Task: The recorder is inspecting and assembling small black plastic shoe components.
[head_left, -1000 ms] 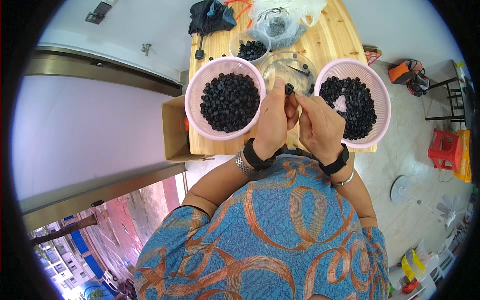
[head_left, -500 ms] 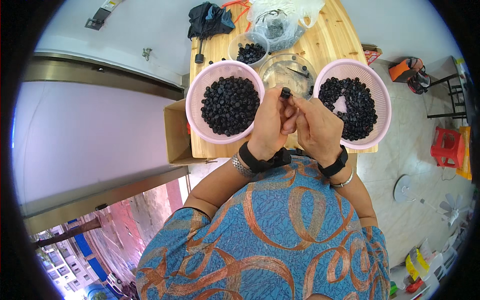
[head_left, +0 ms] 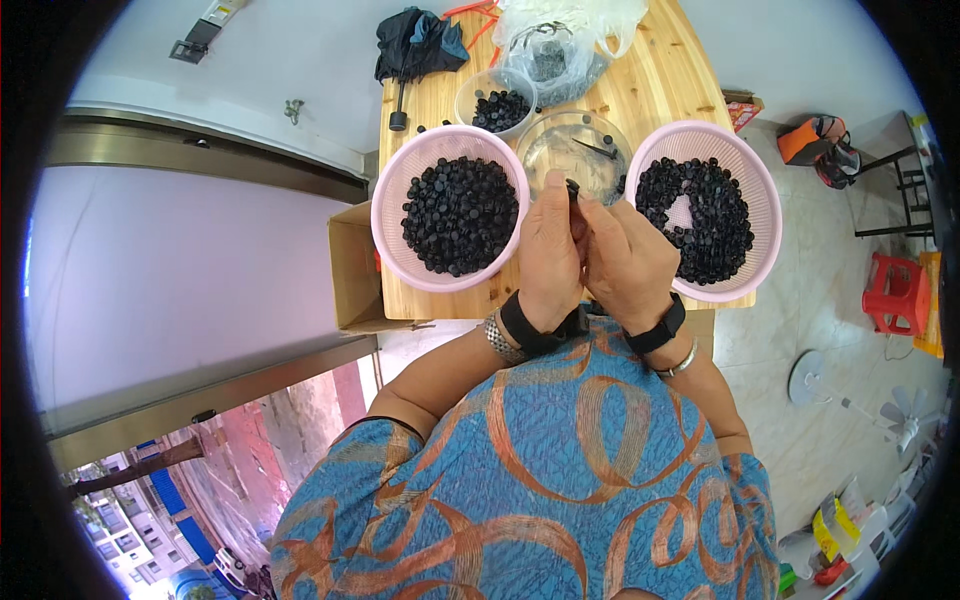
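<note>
My left hand and my right hand meet in front of me, between two pink baskets. Pinched between their thumbs and fingers is a small black round cap, seen almost edge-on. Both hands are closed on it, and the fingers hide its lower part. On the left, a pink basket holds a heap of small black caps. The pink basket on the right holds similar black pieces around a bare patch. Beyond my fingertips lies a clear round lid with a dark pointed tool and a few black pieces.
A clear tub of black pieces stands behind the left basket. Farther back on the wooden table are a folded black umbrella and a plastic bag. An open cardboard box stands at the left edge, a red stool off to the right.
My left hand has turned and straightened, drawing nearer to my right. The cap between them has tilted from showing its top and side to nearly edge-on.
</note>
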`<state>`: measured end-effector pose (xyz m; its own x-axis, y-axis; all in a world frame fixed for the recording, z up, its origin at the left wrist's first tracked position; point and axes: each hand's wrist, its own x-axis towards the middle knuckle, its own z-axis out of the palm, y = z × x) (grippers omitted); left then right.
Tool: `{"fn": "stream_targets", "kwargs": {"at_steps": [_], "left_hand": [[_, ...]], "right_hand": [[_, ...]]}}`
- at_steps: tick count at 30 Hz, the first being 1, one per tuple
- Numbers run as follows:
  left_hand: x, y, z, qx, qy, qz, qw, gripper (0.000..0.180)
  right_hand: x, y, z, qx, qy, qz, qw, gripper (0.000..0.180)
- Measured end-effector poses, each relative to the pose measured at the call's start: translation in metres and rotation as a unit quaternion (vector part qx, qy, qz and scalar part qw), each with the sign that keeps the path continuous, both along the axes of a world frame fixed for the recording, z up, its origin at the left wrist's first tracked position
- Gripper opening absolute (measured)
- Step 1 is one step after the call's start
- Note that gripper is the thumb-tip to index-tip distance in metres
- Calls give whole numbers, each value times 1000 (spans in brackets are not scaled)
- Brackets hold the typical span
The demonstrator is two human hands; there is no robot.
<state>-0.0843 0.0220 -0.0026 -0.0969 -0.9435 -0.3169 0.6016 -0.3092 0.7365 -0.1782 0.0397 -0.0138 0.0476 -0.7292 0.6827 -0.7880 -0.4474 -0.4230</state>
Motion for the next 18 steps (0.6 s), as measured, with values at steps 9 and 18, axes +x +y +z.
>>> {"fn": "stream_targets", "kwargs": {"at_steps": [9,18], "left_hand": [[41,-36,-34,85,-38,-30,995,32],[227,-216,-62,-172,-649,-64,738,21]], "right_hand": [[18,-26,-37,141,-264,63,952,17],[9,7,-141,409,-22,151,900,22]]}}
